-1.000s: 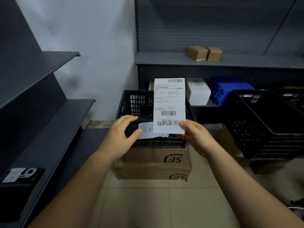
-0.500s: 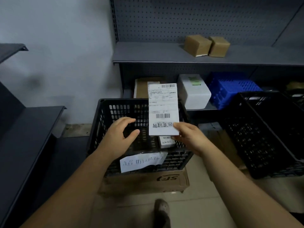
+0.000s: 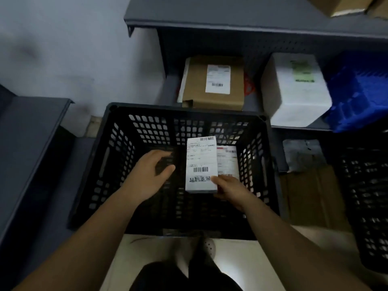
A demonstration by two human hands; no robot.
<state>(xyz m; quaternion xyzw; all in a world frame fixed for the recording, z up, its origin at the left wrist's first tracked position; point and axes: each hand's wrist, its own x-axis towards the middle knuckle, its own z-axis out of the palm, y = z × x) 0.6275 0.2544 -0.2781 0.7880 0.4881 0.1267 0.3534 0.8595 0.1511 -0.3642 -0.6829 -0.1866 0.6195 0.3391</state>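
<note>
So a second ago I have the white parcel (image 3: 201, 164) held up upright in front of me with its label facing the camera. Now the view has tipped down and the parcel has dropped inside the black crate (image 3: 189, 111), sitting right of the middle and nearer the right wall than the left. It looks like I'm about to set it down, but I can't tell whether it's touching the crate floor yet. My right hand (image 3: 228, 192) pinches the parcel's lower right corner, thumb on the label face and fingers tucked behind. My left hand (image 3: 151, 177) has come away from it and hangs over the left half of the crate, fingers loosely bent, holding nothing and well clear of the parcel. Another labelled packet (image 3: 229, 162) already lies just beside it against the right wall, so this is probably the pile it joins. On the label, the handwritten marker at the bottom says 超期退回. There's a barcode just above that and another at the top edge, and the small print is too blurry to read. Behind the crate's far edge, the brown parcel (image 3: 214, 80) has its own barcode sticker, unreadable too.
</note>
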